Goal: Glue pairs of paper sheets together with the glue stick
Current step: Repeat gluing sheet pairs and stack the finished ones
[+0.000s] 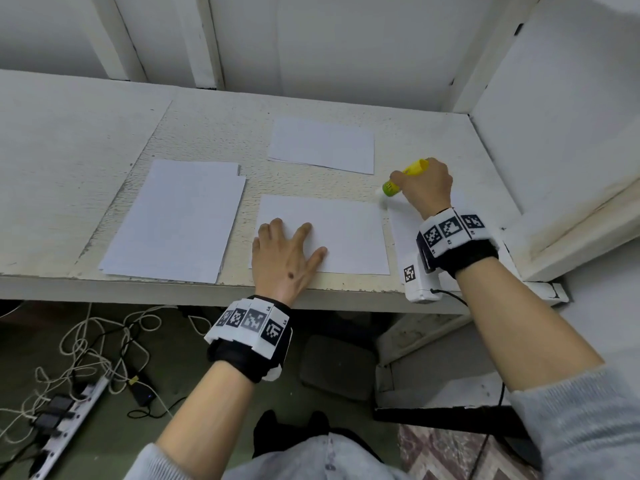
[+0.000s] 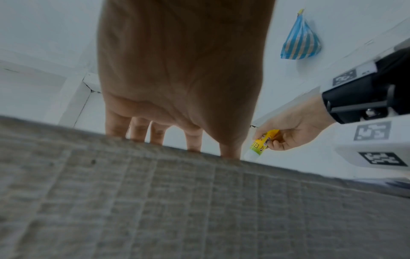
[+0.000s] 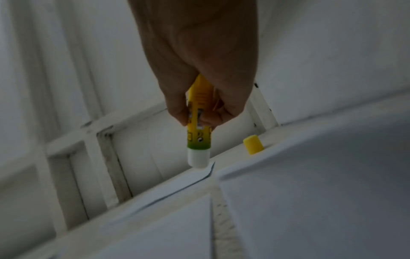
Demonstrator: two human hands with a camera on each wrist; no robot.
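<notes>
On the white worktop (image 1: pixel 207 109) four lots of paper lie apart from one another. Near the front edge, the middle sheet (image 1: pixel 346 233) lies flat under the left hand (image 1: pixel 282 258), whose fingers are spread straight and press down on the sheet's near left corner, holding nothing. The right hand (image 1: pixel 427 187) has its fingers curled round the yellow and green glue stick (image 1: pixel 403 178), tilted with its white, uncapped tip pointing down and left, at the far right corner of that middle sheet; whether the tip touches the paper cannot be told. Under the right wrist lies another sheet (image 1: pixel 401 233), just beside the middle one. A stack of sheets (image 1: pixel 176 220) sits well to the left, and one more sheet (image 1: pixel 322 143) lies farther back. In the right wrist view the yellow cap (image 3: pixel 253 144) stands on the worktop, beyond the paper. A blue striped bag (image 2: pixel 299 40) hangs on the wall.
</notes>
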